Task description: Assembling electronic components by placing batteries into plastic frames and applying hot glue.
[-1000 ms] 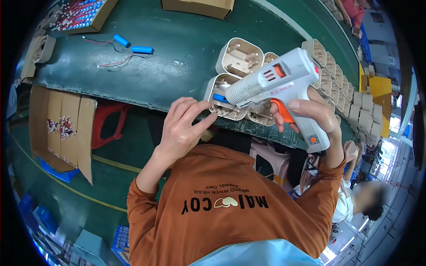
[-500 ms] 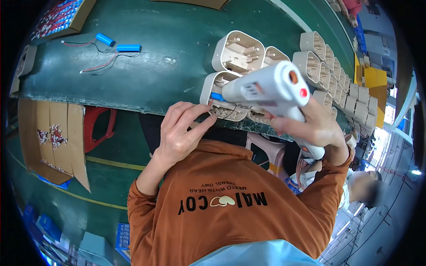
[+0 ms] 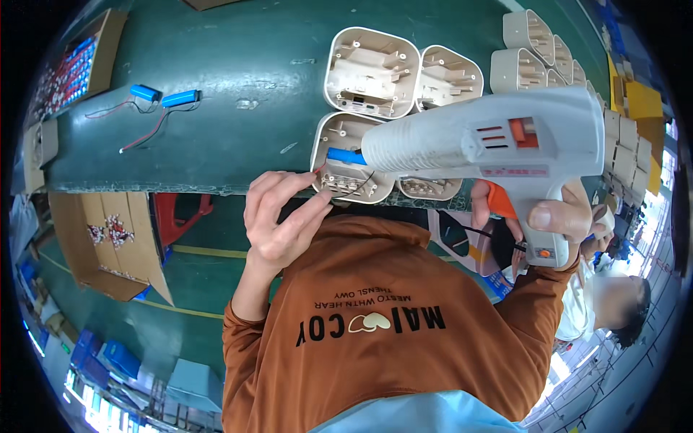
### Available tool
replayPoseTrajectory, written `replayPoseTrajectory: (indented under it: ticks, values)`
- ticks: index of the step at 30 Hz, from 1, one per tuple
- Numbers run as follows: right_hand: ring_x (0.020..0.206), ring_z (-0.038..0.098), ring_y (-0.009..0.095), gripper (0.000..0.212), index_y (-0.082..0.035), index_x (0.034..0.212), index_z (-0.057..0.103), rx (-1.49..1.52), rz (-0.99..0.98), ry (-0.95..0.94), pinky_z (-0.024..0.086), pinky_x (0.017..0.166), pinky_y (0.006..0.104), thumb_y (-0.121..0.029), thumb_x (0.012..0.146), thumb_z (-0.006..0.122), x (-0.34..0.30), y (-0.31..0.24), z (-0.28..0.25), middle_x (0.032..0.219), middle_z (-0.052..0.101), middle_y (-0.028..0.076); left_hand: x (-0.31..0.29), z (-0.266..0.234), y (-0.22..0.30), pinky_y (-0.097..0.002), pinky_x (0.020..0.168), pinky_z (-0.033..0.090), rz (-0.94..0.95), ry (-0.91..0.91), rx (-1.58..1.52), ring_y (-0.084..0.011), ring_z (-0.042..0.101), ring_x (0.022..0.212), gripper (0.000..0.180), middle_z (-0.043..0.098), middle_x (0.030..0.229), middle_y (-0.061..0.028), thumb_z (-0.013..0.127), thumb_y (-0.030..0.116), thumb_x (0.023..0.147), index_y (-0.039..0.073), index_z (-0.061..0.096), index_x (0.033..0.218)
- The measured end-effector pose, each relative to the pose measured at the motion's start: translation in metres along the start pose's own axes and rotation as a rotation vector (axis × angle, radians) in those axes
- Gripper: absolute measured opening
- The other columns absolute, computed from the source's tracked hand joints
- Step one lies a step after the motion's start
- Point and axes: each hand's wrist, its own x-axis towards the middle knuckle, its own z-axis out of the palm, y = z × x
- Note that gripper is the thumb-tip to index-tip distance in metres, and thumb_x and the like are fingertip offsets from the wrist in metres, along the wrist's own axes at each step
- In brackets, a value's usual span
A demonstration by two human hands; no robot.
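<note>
My right hand [image 3: 559, 213] is wrapped round the handle of a white hot glue gun [image 3: 498, 137] with an orange trigger. Its nozzle points left into a beige plastic housing [image 3: 317, 137] at the table's near edge; the tip is hidden behind the ridged barrel. Inside that housing lies a blue cylindrical battery [image 3: 345, 156] with thin leads, right by the nozzle end. My left hand [image 3: 278, 220] grips the housing's near left corner, index finger and thumb at the rim, close to a red lead. Whether the fingertips also pinch the lead cannot be made out.
More open housings [image 3: 372, 72] stand behind and to the right. Two wired blue batteries [image 3: 180, 98] lie on the green table [image 3: 245, 144] at left, near a carton of batteries [image 3: 108, 54]. Below the edge are an open carton [image 3: 68, 238] and a red stool [image 3: 173, 220]. A person [image 3: 613, 303] is at right.
The glue gun has turned more side-on, showing its trigger and flank, and my right hand has shifted right. My left hand stays at the housing. The whole view has shifted a little.
</note>
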Motion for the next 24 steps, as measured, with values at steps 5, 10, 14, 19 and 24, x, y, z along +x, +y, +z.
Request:
replayPoseTrajectory:
  ticks: [5,10,14,19,24]
  values:
    - [0.076,0.068,0.03,0.074,0.012,0.128,0.043,0.189,-0.021,-0.081,0.045,0.044,0.0229,-0.032,0.074,0.066,-0.007,0.028,-0.028,0.098,0.063,0.026,0.002,-0.009,-0.001,-0.0404,0.091,0.046,-0.152,-0.025,-0.041,-0.0314,0.057,0.104,0.028,0.062,0.11,-0.0164,0.073,0.005,0.07,0.001,0.071,0.097]
    - [0.073,0.065,0.03,0.065,0.011,0.12,0.049,0.347,-0.15,-0.032,0.044,0.043,0.0232,-0.04,0.08,0.06,-0.019,0.059,-0.042,0.09,0.062,0.022,0.016,0.005,-0.003,-0.0363,0.089,0.048,-0.36,0.186,-0.236,-0.027,0.059,0.101,0.028,0.061,0.109,-0.0158,0.067,-0.001,0.075,-0.002,0.068,0.103]
    - [0.065,0.058,0.03,0.065,0.01,0.109,0.052,0.431,-0.28,-0.018,0.034,0.038,0.0219,-0.051,0.086,0.052,-0.034,0.064,-0.064,0.08,0.057,0.021,0.025,0.009,-0.003,-0.0276,0.082,0.05,-0.563,0.146,-0.417,-0.0159,0.058,0.096,0.03,0.058,0.113,-0.0104,0.062,-0.008,0.08,-0.003,0.064,0.11]
    - [0.089,0.05,0.028,0.062,0.009,0.126,0.039,0.724,-0.542,-0.11,0.04,0.045,0.0226,-0.042,0.092,0.052,-0.048,0.067,-0.092,0.098,0.051,0.019,0.035,0.019,-0.004,-0.0243,0.073,0.052,-0.712,-0.037,-0.47,-0.0119,0.057,0.091,0.038,0.059,0.11,-0.0058,0.07,0.0,0.08,-0.001,0.061,0.117]
    - [0.087,0.047,0.026,0.061,0.008,0.123,0.039,0.729,-0.592,-0.153,0.04,0.045,0.0221,-0.043,0.092,0.053,-0.058,0.076,-0.096,0.094,0.048,0.015,0.039,0.012,-0.017,-0.0212,0.054,0.046,-0.77,-0.223,-0.418,-0.0072,0.056,0.071,0.038,0.061,0.095,-0.0041,0.069,0.009,0.084,-0.001,0.06,0.119]
